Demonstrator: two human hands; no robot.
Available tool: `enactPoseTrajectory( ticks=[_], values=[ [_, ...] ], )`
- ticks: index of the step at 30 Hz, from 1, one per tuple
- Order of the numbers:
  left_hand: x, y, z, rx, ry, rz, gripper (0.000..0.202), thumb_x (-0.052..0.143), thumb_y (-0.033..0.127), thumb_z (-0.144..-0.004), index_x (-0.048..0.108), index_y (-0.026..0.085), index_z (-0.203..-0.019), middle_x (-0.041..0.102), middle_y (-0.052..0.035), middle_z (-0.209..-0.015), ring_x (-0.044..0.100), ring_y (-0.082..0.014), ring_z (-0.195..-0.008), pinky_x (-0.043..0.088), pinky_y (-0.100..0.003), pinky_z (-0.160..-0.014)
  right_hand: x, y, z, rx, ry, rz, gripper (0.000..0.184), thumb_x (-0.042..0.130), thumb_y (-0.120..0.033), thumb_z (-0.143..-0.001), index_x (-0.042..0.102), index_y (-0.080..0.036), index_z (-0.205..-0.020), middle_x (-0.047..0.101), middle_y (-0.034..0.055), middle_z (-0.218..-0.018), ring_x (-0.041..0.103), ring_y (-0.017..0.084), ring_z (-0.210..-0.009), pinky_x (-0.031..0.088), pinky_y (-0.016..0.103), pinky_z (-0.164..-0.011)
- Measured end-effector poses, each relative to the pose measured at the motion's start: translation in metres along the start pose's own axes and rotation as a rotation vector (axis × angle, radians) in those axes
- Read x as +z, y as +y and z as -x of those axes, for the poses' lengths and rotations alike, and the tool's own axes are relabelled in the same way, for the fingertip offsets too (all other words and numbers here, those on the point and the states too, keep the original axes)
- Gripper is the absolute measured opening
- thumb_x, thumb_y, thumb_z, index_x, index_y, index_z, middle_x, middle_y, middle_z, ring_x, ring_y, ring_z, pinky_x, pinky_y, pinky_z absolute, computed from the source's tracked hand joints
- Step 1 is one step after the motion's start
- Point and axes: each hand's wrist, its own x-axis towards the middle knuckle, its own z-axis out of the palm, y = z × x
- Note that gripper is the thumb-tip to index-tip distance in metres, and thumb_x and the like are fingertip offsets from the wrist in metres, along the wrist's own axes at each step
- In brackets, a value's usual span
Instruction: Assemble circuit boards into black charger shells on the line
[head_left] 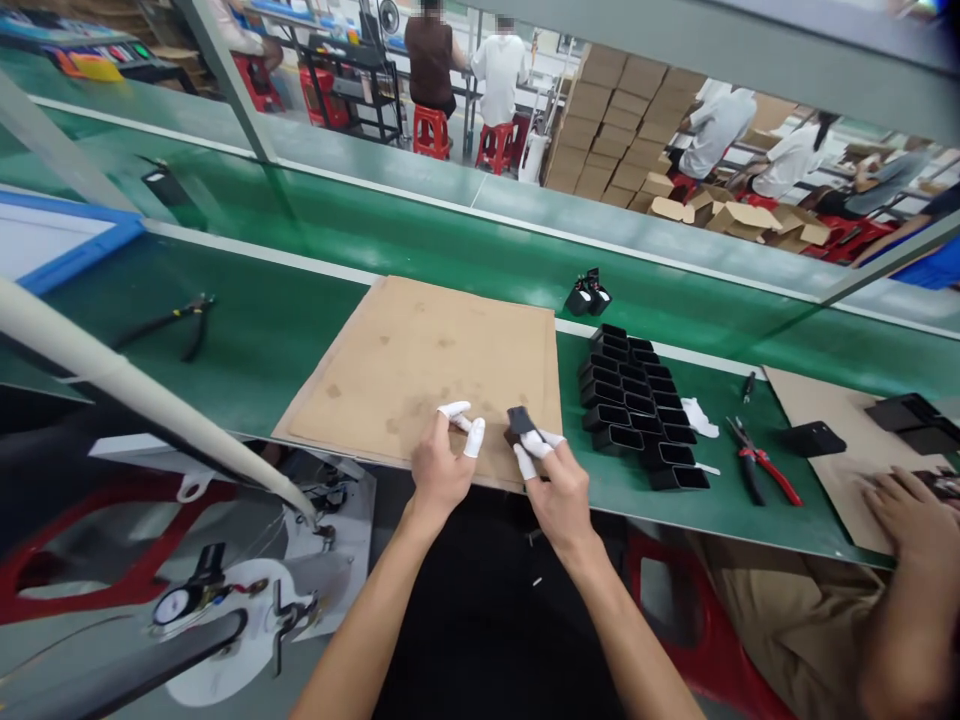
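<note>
White finger cots cover several fingertips on both of my hands. Between the thumb and fingers of my right hand (555,485) is a small black plastic part (519,420), held over the near right corner of a stained cardboard sheet (390,350). My left hand (444,455) hovers at the sheet's near edge, fingers curved and apart, with nothing in them. To the right of the sheet, several open black rectangular cases (622,438) stand in rows on the green bench. Part of the black piece is hidden by my fingers.
Red-handled pliers (765,470) lie right of the cases, and black pliers (187,320) at the left. Small black assemblies (589,295) sit behind the cases. A co-worker's hand (911,510) rests at the right. A slanted pole (150,390) crosses the left side.
</note>
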Motion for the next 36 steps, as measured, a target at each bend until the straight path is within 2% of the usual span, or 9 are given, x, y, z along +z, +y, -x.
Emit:
enactPoseTrajectory(
  ticks=[8,12,18,22,24,27,32,34,36],
  values=[
    [-0.001,-0.002,0.001,0.013,0.009,-0.008,0.033,0.061,0.049,-0.102,0.065,0.024,-0.123,0.075,-0.0040,-0.098,0.073,-0.0242,-0.099,0.054,-0.039,-0.094,0.011,0.013,0.012,0.018,-0.025,0.053,0.035,0.061,-0.021,-0.106,0.067,-0.025,-0.140,0.072,0.0137,-0.129,0.075,0.026,-0.117,0.065,0.041,-0.098],
    [-0.002,-0.003,0.001,0.035,0.009,0.001,0.032,0.061,0.047,-0.102,0.066,0.023,-0.122,0.074,-0.0039,-0.097,0.072,-0.0234,-0.098,0.053,-0.038,-0.094,0.004,0.004,0.003,0.007,-0.034,0.063,0.037,0.061,-0.022,-0.106,0.066,-0.026,-0.143,0.072,0.0133,-0.128,0.075,0.025,-0.116,0.065,0.041,-0.099],
    [-0.002,-0.002,0.001,0.024,0.005,0.015,0.030,0.062,0.047,-0.102,0.065,0.024,-0.122,0.073,-0.0023,-0.096,0.071,-0.0219,-0.094,0.053,-0.038,-0.092,-0.009,-0.010,-0.009,-0.036,0.074,0.108,0.038,0.067,-0.021,-0.102,0.069,-0.028,-0.140,0.072,0.0117,-0.130,0.076,0.025,-0.114,0.066,0.038,-0.097],
    [-0.002,-0.002,0.002,0.045,0.018,0.008,0.029,0.062,0.047,-0.103,0.065,0.025,-0.122,0.074,-0.0030,-0.098,0.072,-0.0230,-0.098,0.053,-0.038,-0.093,-0.001,-0.004,-0.003,-0.050,-0.073,0.202,0.027,0.060,-0.024,-0.106,0.074,-0.022,-0.129,0.073,0.0118,-0.109,0.078,0.023,-0.093,0.067,0.033,-0.079],
    [-0.001,-0.003,0.001,0.048,0.021,0.003,0.029,0.062,0.047,-0.103,0.065,0.025,-0.122,0.074,-0.0031,-0.098,0.072,-0.0232,-0.098,0.053,-0.039,-0.093,0.002,-0.002,-0.002,-0.054,-0.090,0.190,0.028,0.060,-0.024,-0.106,0.074,-0.023,-0.130,0.073,0.0118,-0.110,0.077,0.023,-0.096,0.066,0.033,-0.080],
    [-0.001,-0.004,0.001,0.040,0.026,0.006,0.030,0.062,0.047,-0.103,0.065,0.025,-0.121,0.074,-0.0025,-0.096,0.072,-0.0226,-0.095,0.054,-0.039,-0.093,0.004,-0.001,-0.001,0.031,-0.033,0.107,0.028,0.063,-0.025,-0.104,0.075,-0.024,-0.129,0.073,0.0126,-0.116,0.076,0.024,-0.102,0.064,0.034,-0.087],
    [-0.002,-0.004,0.001,0.053,0.014,0.010,0.029,0.062,0.046,-0.103,0.065,0.024,-0.122,0.074,-0.0029,-0.097,0.072,-0.0224,-0.096,0.053,-0.039,-0.093,0.015,0.007,0.003,0.178,0.005,-0.009,0.020,0.067,-0.034,-0.101,0.080,-0.022,-0.109,0.074,0.0108,-0.099,0.073,0.023,-0.085,0.063,0.036,-0.080],
    [-0.002,-0.004,0.001,0.050,0.017,0.010,0.029,0.061,0.046,-0.103,0.065,0.024,-0.121,0.074,-0.0029,-0.097,0.072,-0.0223,-0.096,0.053,-0.038,-0.092,0.016,0.003,0.001,0.235,0.047,-0.057,0.024,0.066,-0.038,-0.102,0.078,-0.021,-0.115,0.076,0.0113,-0.105,0.075,0.023,-0.090,0.064,0.038,-0.084],
    [-0.001,-0.004,0.001,0.039,0.021,0.009,0.029,0.061,0.046,-0.103,0.065,0.024,-0.121,0.074,-0.0027,-0.096,0.072,-0.0224,-0.096,0.053,-0.038,-0.092,0.011,-0.011,-0.005,0.404,0.151,-0.282,0.031,0.063,-0.042,-0.104,0.072,-0.022,-0.126,0.077,0.0110,-0.115,0.076,0.022,-0.097,0.065,0.039,-0.088]
  ],
)
